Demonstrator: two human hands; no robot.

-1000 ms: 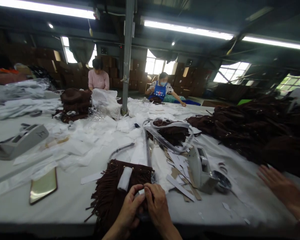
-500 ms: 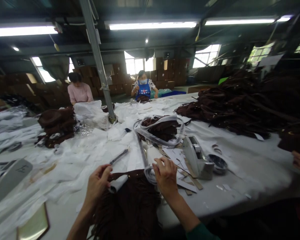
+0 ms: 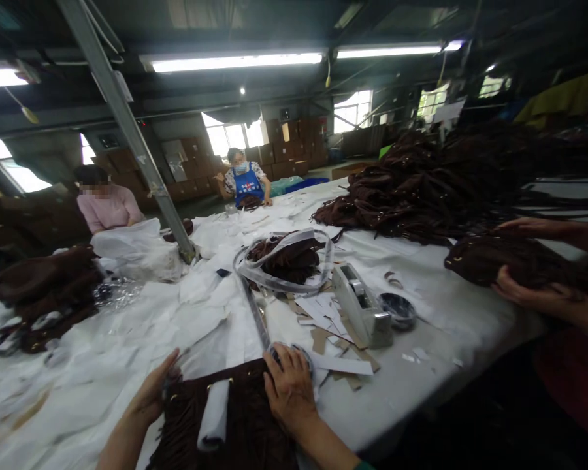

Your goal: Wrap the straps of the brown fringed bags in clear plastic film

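Observation:
A dark brown fringed bag [image 3: 245, 405] with small gold eyelets lies in front of me. A white-wrapped roll [image 3: 213, 414] rests on its upper face, near the top edge. My left hand [image 3: 149, 395] is at the bag's upper left corner, its fingers closed around a blurred greyish thing that I cannot make out. Over the bag's upper right edge my right hand [image 3: 290, 385] curls its fingers, gripping there. Beside and partly behind that hand sits a coil of greyish-white strip [image 3: 304, 359], from which a long strip [image 3: 255, 313] runs away from me.
A tape dispenser [image 3: 362, 307] and a black round dish [image 3: 396, 310] stand to the right, with paper scraps [image 3: 323, 320] beside them. Brown bags [image 3: 402, 189] are heaped farther back. A co-worker's hands [image 3: 529, 287] hold a brown bag at right. A metal post [image 3: 127, 130] rises at left.
My view has turned right. My left hand has moved from the wrapped roll to the bag's left corner. The roll now lies more upright in view. The co-worker's hands show more fully.

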